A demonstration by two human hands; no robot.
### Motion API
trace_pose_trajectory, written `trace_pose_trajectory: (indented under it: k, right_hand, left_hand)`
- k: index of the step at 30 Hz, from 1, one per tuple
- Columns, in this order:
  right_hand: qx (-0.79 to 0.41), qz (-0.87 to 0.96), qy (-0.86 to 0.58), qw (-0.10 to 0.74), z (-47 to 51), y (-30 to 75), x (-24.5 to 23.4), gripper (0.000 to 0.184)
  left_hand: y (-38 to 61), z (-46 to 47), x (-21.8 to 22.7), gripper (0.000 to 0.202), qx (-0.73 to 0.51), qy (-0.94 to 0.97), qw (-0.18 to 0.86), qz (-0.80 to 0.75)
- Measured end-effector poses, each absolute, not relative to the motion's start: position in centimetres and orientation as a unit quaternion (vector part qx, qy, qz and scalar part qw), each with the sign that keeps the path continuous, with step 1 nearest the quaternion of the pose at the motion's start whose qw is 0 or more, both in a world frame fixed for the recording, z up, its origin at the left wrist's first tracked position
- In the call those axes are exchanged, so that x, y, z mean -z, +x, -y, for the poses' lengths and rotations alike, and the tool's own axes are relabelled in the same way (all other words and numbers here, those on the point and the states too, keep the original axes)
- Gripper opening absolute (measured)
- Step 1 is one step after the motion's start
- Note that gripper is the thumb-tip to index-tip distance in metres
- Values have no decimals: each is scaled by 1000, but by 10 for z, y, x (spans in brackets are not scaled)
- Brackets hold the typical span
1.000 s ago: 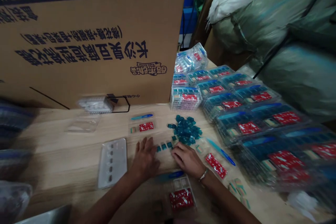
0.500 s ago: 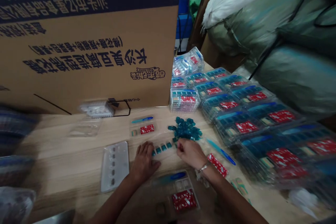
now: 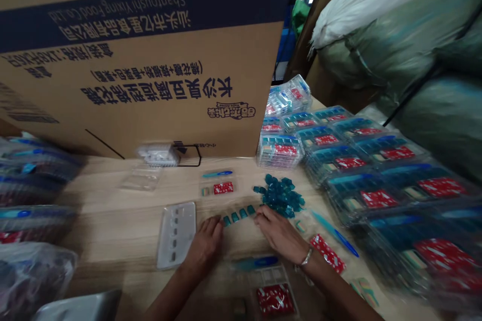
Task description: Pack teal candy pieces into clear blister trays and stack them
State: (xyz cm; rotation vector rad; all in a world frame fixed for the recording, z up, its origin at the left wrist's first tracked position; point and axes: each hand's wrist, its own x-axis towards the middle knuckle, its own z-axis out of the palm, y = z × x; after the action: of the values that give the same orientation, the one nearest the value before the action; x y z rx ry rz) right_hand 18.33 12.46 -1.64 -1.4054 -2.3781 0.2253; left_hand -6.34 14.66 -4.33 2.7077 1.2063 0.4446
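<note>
The left hand (image 3: 205, 246) lies open on the pale wooden table (image 3: 113, 225), fingers loosely spread, with its fingertips just beside the left end of a short row of small teal cubes (image 3: 238, 214). It grips nothing. The right hand (image 3: 278, 238) is relaxed and slightly curved, with its fingertips (image 3: 261, 214) at the row's right end and just below a loose heap of teal cubes (image 3: 280, 195). It is not clenched, but I cannot tell whether it is pinching a cube. A metal bracelet (image 3: 307, 257) circles the right wrist.

The heap sits at about 1 o'clock from the left hand. At 9 o'clock from that hand lies a clear plastic tray with a line of small wells (image 3: 175, 235). At 6 o'clock from the right hand is an open clear pack (image 3: 271, 286) holding a red sachet (image 3: 274, 300). A blue plastic spoon (image 3: 333, 233) and another red sachet (image 3: 327, 253) lie at 3 o'clock. Stacked clear packs of teal cubes with red labels (image 3: 376, 180) cover the table from 1 to 3 o'clock, below a large printed cardboard carton (image 3: 150, 60) at 12 o'clock and bulging green sacks (image 3: 414, 50).
</note>
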Motion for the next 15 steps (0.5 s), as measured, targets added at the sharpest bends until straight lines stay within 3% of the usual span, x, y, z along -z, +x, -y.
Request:
trace_pose_trajectory:
  k: [6,11,15]
  right_hand:
    - [-96,849,-443,271,-127,190,21,15]
    - [-191,787,-459,366,-170,182,16,11]
    - [-248,721,-554,334,-234,164,21,14]
  left_hand:
    - [-76,-149,38,23,-229,888,31,-396]
    - [-77,-186,15,19,-351,779,154,-497]
    - [-75,-250,1,35,-311,688,228,-614]
